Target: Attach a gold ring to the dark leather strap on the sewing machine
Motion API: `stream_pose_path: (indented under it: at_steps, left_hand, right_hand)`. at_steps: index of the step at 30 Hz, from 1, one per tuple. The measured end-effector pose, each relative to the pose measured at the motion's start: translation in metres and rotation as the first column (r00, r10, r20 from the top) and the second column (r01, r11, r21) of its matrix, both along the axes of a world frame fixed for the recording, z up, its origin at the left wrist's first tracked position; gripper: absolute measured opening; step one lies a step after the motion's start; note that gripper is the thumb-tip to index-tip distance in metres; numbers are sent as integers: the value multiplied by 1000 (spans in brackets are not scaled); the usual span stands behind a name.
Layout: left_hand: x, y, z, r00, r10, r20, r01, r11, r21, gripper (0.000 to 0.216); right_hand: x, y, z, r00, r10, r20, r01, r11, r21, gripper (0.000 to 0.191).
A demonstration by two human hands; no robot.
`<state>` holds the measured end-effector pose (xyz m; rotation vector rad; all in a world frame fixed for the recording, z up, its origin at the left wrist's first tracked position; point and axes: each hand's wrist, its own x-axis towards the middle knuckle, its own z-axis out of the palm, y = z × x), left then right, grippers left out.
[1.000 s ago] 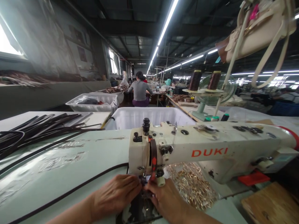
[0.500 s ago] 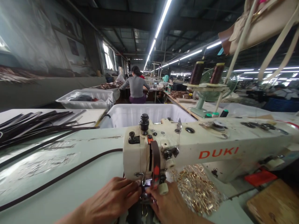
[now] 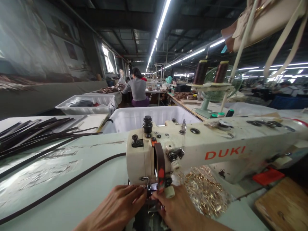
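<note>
A cream sewing machine (image 3: 192, 144) stands before me, and both hands are at its needle area. My left hand (image 3: 122, 205) lies to the left of the metal presser foot (image 3: 150, 186), its fingers bent and pressed together. On the other side my right hand (image 3: 176, 208) is closed, its thumb and forefinger pinching close to the foot. Whatever they grip is small and mostly hidden by the fingers. A long dark brown strap (image 3: 64, 186) curves across the pale green table and passes behind the machine head. The brown guard strip (image 3: 160, 166) on the head partly blocks the needle.
A clear bag of gold metal hardware (image 3: 208, 191) lies under the machine arm. Dark strips (image 3: 36, 130) are piled at left. Behind the machine stands a white bin (image 3: 154, 112). Thread cones (image 3: 201, 73) and a green fan (image 3: 205, 110) are at right; a co-worker (image 3: 137, 88) sits ahead.
The view has shifted slightly. My hands stay at the presser foot; the left fingers lie a little flatter and closer to it. The strap has barely moved.
</note>
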<state>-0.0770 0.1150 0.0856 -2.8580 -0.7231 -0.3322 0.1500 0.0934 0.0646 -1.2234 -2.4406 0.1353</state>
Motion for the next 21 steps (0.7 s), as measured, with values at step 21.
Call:
stream_pose_path:
  at_steps: [21]
  left_hand:
    - [-1,17,9,943,187,276,-126,967,-222,19]
  right_hand:
    - [-6,-2,13,975,-162,149,147,983,110,24]
